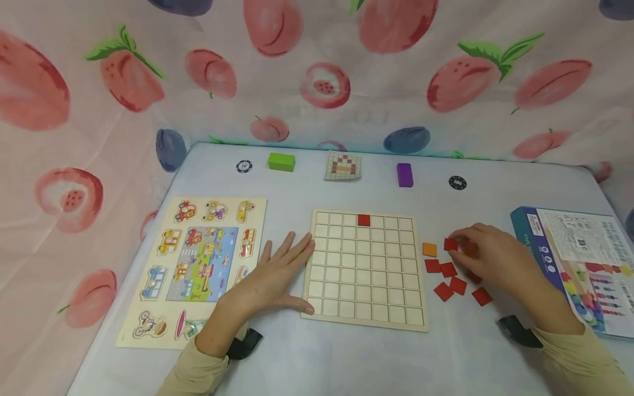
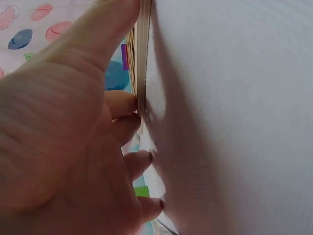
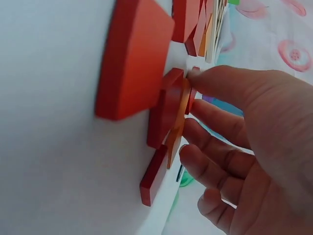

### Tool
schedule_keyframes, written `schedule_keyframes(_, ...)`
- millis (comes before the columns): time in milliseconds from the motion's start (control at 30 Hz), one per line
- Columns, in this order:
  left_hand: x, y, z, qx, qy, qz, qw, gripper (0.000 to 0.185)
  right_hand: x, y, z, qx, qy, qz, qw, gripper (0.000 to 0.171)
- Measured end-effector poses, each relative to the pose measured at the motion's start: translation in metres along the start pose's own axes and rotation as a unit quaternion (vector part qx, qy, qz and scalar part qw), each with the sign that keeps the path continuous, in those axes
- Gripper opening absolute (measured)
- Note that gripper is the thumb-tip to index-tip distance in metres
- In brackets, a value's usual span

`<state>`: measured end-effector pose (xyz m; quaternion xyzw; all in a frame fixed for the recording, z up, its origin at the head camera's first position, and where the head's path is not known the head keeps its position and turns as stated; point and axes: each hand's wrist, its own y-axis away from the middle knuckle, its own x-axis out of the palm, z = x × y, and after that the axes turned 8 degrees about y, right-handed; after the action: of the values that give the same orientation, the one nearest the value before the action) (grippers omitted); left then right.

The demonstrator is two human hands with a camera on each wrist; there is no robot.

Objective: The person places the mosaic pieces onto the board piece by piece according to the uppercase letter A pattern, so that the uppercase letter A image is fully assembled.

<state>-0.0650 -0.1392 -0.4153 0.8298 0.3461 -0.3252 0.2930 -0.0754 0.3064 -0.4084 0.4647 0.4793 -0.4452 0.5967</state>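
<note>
A pale wooden grid board (image 1: 365, 269) lies flat on the table, with one red tile (image 1: 364, 220) in its top row. At the board's left edge rests my left hand (image 1: 269, 278), fingers spread and straight, thumb near the lower corner. My right hand (image 1: 487, 256) pinches a red square tile (image 1: 450, 245) between thumb and fingertips, to the right of the board. Around and below that hand lie several loose red tiles (image 1: 458, 285) and an orange tile (image 1: 429, 249). More red tiles (image 3: 139, 58) show close up in the right wrist view, some partly beneath the fingers.
A vehicle picture puzzle (image 1: 203, 264) lies left, partly under the left forearm. At the far right is a colourful box (image 1: 584, 269). Along the back stand a green block (image 1: 281, 162), a patterned card (image 1: 343, 166), a purple block (image 1: 404, 175) and two round chips (image 1: 458, 182).
</note>
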Motion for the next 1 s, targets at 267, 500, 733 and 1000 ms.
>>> schedule_keyframes(267, 0.0, 0.0, 0.001, -0.002, 0.0, 0.0, 1.0, 0.127, 0.0, -0.003, 0.004, 0.015, -0.015, -0.003, 1.0, 0.049)
schedule_keyframes(500, 0.0, 0.0, 0.002, -0.002, -0.006, -0.005, 1.0, 0.127, -0.004, -0.013, 0.025, -0.012, -0.037, -0.052, 0.998, 0.043)
schedule_keyframes(733, 0.0, 0.0, 0.003, -0.002, -0.01, -0.005, 0.9999, 0.127, -0.004, -0.037, 0.063, -0.081, -0.029, -0.07, 0.994, 0.038)
schedule_keyframes(1000, 0.0, 0.0, 0.003, -0.001, -0.019, -0.003, 0.9998, 0.127, 0.001, -0.059, 0.087, -0.153, -0.044, -0.05, 0.986, 0.021)
